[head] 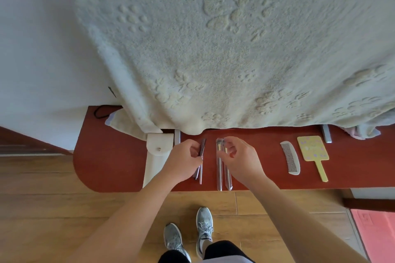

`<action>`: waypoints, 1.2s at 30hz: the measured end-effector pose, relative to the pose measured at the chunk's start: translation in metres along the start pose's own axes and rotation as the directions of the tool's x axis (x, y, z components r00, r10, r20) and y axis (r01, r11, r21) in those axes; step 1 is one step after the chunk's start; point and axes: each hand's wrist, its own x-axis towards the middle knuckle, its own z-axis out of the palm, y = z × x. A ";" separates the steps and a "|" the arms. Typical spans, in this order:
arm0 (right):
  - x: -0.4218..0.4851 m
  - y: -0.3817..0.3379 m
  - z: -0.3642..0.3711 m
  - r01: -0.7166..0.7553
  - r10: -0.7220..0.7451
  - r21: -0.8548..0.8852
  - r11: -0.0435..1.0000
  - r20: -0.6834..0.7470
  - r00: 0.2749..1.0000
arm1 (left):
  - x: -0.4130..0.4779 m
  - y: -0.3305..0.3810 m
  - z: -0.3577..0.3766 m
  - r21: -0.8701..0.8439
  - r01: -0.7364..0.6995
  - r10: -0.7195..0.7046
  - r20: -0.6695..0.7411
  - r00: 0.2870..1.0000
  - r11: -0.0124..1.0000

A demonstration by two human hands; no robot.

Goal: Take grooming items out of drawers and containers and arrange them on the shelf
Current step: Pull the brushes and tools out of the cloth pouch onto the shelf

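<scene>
Makeup brushes (219, 174) in clear sleeves lie side by side on the red-brown shelf (111, 156), directly under the right hand (242, 158). Their handles run out past its wrist toward the shelf's near edge. The right hand hovers over the bristle ends with its fingers curled, forefinger and thumb bent toward each other at the top of the sleeves. Whether they actually pinch the wrapping cannot be told.

Just left of it, with a bare strip of shelf between the two hands, the left hand (183, 160) grips a bundle of slim dark sticks (202, 147). Its fingers curl round the middle of the bundle, so the dark upper ends show beyond the fingertips and the paler lower ends poke out below the palm. What kind of tool these are is not clear.

Just beside the outer edge of the left hand lies a cream pouch (159, 149) with a snap on its flap, set lengthwise across the shelf. Well to the right of the right hand lies a grey comb (290, 158), and just beyond it a yellow hand mirror (313, 148), handle toward the person.

Beyond both hands a cream blanket (213, 60) with paw prints hangs down to the shelf's back edge. Far left of the left hand, at the back corner, lies a black hair tie (100, 111). Below the arms, grey sneakers (204, 226) stand on a wooden floor (42, 209).
</scene>
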 end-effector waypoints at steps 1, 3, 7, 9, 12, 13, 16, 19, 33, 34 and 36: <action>0.001 -0.007 0.001 0.014 -0.014 0.012 1.000 0.006 1.000 | -0.005 -0.002 -0.005 -0.012 -0.004 0.004 0.009 1.000 1.000; 0.003 -0.022 0.005 0.028 -0.030 0.046 0.999 0.029 0.999 | -0.013 -0.005 -0.012 -0.034 -0.007 0.007 0.019 1.000 0.999; 0.002 -0.052 0.013 0.066 -0.074 0.117 0.991 0.069 0.995 | -0.027 -0.015 -0.023 -0.095 -0.002 0.006 0.033 0.999 0.995; 0.000 -0.063 0.018 0.084 -0.099 0.137 0.987 0.101 0.990 | -0.034 -0.019 -0.028 -0.136 0.008 -0.004 0.032 0.999 0.991; -0.005 -0.075 0.026 0.113 -0.133 0.142 0.983 0.139 0.981 | -0.044 -0.024 -0.036 -0.171 0.007 -0.003 0.022 1.000 0.985; -0.007 -0.078 0.028 0.118 -0.139 0.141 0.983 0.149 0.979 | -0.047 -0.024 -0.039 -0.183 0.003 0.001 0.022 1.000 0.983; -0.012 -0.083 0.037 0.125 -0.149 0.154 0.980 0.151 0.977 | -0.056 -0.026 -0.045 -0.217 0.003 0.001 0.018 1.000 0.976; -0.015 -0.086 0.042 0.132 -0.155 0.156 0.979 0.139 0.978 | -0.061 -0.032 -0.048 -0.223 0.002 -0.001 0.001 1.000 0.975; -0.026 -0.088 0.046 0.066 -0.084 0.194 0.979 0.087 0.993 | -0.074 -0.041 -0.046 -0.247 0.033 -0.047 -0.049 0.998 0.968; -0.026 -0.088 0.045 0.047 -0.065 0.204 0.978 0.084 0.994 | -0.074 -0.041 -0.046 -0.244 0.032 -0.046 -0.050 0.998 0.969; -0.026 -0.088 0.044 0.008 -0.028 0.226 0.974 0.082 0.996 | -0.074 -0.039 -0.044 -0.230 0.029 -0.041 -0.047 0.998 0.973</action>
